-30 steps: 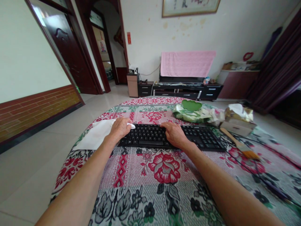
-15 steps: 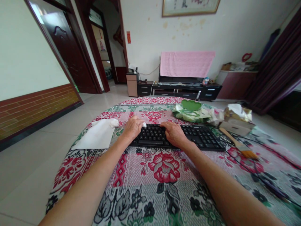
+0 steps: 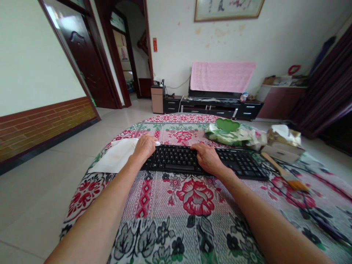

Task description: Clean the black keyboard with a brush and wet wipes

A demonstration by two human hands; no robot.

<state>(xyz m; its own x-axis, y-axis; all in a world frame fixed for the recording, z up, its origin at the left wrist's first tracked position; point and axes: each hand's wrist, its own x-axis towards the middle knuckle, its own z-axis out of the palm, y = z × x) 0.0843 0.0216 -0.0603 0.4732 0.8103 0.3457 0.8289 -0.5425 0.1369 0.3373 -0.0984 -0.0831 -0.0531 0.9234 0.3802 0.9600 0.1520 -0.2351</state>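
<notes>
A black keyboard [image 3: 176, 161] lies across a table covered with a floral cloth [image 3: 192, 216]. My left hand [image 3: 145, 146] is closed on a small white wipe [image 3: 156, 143] at the keyboard's far left corner. My right hand [image 3: 206, 157] rests palm down on the middle keys with its fingers curled over them, holding the keyboard in place. A larger white tissue [image 3: 117, 160] lies flat on the cloth just left of my left hand.
A green pack of wet wipes [image 3: 227, 132] sits behind the keyboard. To the right are crumpled tissues and a box [image 3: 282, 145], a wooden-handled brush [image 3: 286, 173] and dark cables. Beyond the table stand a TV unit with a pink cloth [image 3: 221, 76] and doorways on the left.
My left hand slid right along the keyboard's top edge with the wipe, then came back to the left corner. My right hand stayed on the keys. The view shifted slightly.
</notes>
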